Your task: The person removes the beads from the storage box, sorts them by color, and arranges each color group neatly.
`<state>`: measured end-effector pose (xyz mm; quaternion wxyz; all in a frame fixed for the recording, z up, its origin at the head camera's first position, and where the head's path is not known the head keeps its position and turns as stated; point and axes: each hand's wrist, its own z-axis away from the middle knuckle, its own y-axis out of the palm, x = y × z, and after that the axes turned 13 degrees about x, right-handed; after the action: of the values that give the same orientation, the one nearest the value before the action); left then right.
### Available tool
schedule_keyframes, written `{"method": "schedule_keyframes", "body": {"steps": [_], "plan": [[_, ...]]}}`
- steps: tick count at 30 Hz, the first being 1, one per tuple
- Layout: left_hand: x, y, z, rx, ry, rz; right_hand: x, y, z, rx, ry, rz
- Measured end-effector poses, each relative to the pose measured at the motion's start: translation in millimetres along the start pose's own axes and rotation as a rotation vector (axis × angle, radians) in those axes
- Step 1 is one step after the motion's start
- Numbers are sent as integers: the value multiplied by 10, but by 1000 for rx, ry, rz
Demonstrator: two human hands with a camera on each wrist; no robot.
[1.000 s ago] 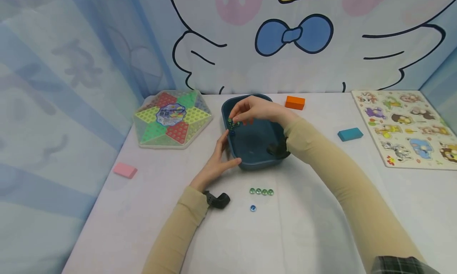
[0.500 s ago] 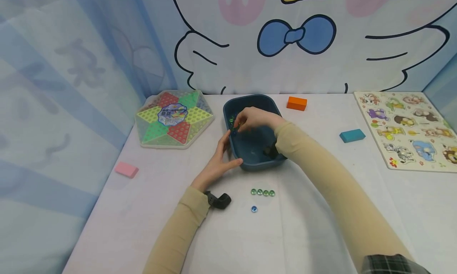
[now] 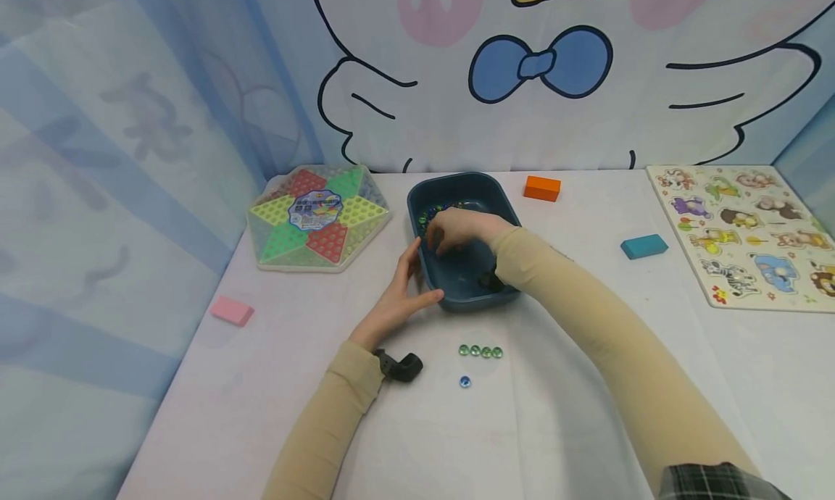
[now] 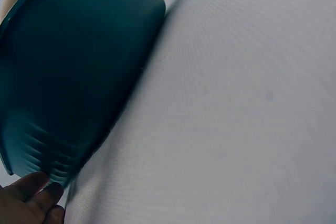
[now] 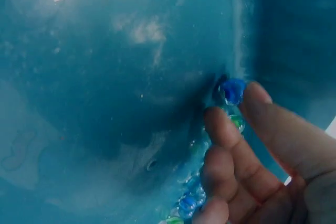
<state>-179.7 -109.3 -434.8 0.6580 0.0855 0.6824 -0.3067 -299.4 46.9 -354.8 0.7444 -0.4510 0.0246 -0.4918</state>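
The right hand (image 3: 459, 228) reaches down into the dark blue tub (image 3: 457, 196), which stands near the back edge of the table (image 3: 554, 413), about midway along it. In the right wrist view its fingers (image 5: 231, 145) are curled over a cluster of glass marbles (image 5: 189, 198) lying against the tub's inner wall, and the thumb and forefinger are closing in on a blue marble (image 5: 231, 91) at the wall — touching it, though whether it is truly pinched I cannot tell. The left hand (image 3: 399, 291) rests against the outside of the tub at its near left corner, fingers straight along the wall and thumb at the near side, steadying rather than clasping; the left wrist view shows only fingertips (image 4: 31, 203) at the tub's base.

On the table just in front of the tub lies a row of four green marbles (image 3: 480, 351), with a single blue marble (image 3: 464, 381) slightly nearer the front edge. A hexagonal game board (image 3: 317, 216) sits toward the back left corner; its centre label carries print too small to read. An animal puzzle board (image 3: 744, 232) lies at the right edge — no legible writing on it.
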Motion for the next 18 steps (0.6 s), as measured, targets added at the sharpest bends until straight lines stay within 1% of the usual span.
{"method": "schedule_keyframes", "body": {"steps": [3, 6, 10, 12, 13, 15, 18], "plan": [[-12, -3, 7, 4, 15, -4, 28, 17, -7, 27, 1, 15], [-153, -4, 51, 25, 10, 8, 43, 22, -13, 45, 19, 24], [-143, -1, 39, 23, 9, 16, 48, -10, 36, 71, 33, 1], [-56, 3, 10, 7, 11, 9, 39, -44, 86, 79, 22, -25], [-5, 3, -8, 0, 13, 6, 34, -65, 120, 78, 12, -37], [-7, 3, -6, -2, 6, 6, 24, -109, 187, 71, -13, -61], [-14, 0, -4, -2, 3, 7, 22, -173, 310, 46, -77, -62]]}}
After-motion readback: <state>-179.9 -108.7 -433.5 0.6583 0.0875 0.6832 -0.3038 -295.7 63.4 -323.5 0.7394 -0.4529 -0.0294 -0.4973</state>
